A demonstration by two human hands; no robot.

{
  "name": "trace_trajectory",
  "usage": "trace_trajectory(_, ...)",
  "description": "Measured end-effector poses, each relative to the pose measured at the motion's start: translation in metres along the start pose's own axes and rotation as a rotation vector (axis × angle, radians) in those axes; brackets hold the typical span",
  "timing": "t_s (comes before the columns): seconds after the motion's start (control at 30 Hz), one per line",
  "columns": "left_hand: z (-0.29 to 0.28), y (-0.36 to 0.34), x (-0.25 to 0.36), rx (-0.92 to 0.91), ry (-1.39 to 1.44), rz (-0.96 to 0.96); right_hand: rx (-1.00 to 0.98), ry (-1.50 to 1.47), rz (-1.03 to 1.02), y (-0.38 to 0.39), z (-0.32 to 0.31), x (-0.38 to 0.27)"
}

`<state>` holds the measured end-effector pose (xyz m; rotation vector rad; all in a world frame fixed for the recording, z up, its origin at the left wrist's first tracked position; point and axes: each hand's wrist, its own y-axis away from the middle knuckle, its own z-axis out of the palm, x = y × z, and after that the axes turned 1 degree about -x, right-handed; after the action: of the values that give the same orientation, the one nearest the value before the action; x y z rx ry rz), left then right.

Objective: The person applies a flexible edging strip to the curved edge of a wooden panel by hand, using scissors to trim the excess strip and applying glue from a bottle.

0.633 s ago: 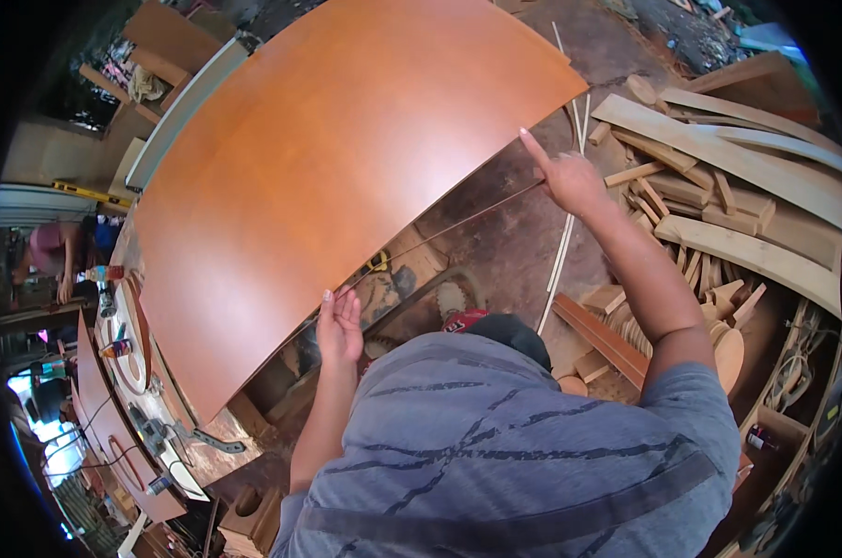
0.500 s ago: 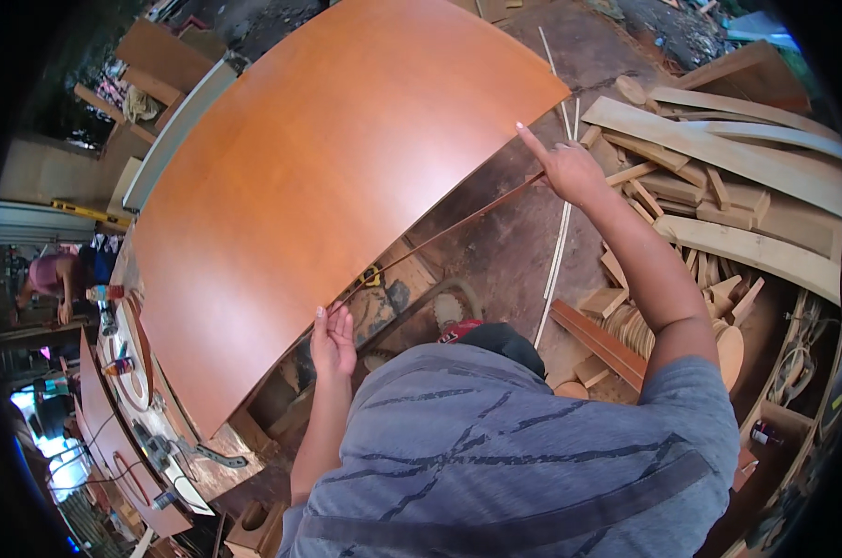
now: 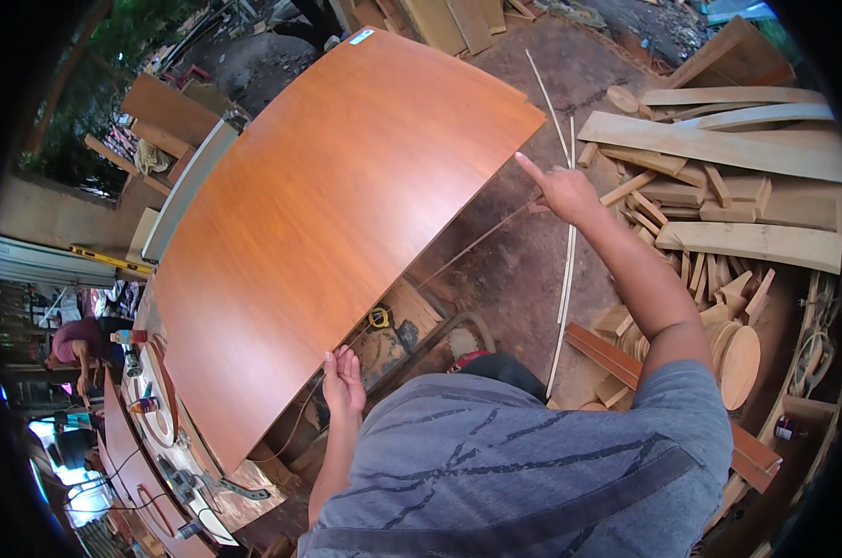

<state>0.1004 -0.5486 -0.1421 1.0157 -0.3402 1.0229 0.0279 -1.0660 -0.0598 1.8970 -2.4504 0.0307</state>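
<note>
A large glossy orange-brown wood-grain panel (image 3: 347, 205) lies before me. Along its near edge runs a thin brown strip (image 3: 477, 244), slightly off the edge between my hands. My right hand (image 3: 568, 193) grips the strip in its curled fingers, index finger stretched toward the panel's right corner. At the near edge, further left, my left hand (image 3: 345, 381) is palm up, its thumb at the panel's edge and fingers curled around the strip. From there the strip curves down below the panel. Exactly how the left fingers pinch it is partly hidden.
A yellow-and-black tape measure (image 3: 379, 316) lies below the panel's near edge. Wood offcuts (image 3: 719, 195) are piled on the right, beside thin pale strips (image 3: 566, 251) on the ground. Left are a power tool (image 3: 177, 479), bottles (image 3: 128, 337) and a bent-over person (image 3: 77, 344).
The view has shifted, bringing the panel's far edge and a label into sight. Both hands keep nearly the same places at the edge. The strip now shows a hanging curve below my left hand.
</note>
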Motion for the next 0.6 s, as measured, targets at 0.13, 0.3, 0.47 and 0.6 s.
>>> trace_trajectory(0.13,0.006,0.002,-0.001,-0.011,-0.001,-0.023,0.019,-0.016,0.008,-0.015,0.004,0.021)
trace_trajectory(0.3,-0.018,0.014,0.007,0.025,-0.038,0.015,0.083,-0.646,0.347,-0.051,-0.005,0.012)
trace_trajectory(0.47,-0.030,0.031,0.019,0.083,0.043,0.101,-0.006,-1.241,0.125,-0.049,0.027,0.044)
trace_trajectory(0.6,-0.064,0.060,0.037,0.274,0.099,0.167,0.037,-1.287,0.212,-0.054,0.070,0.095)
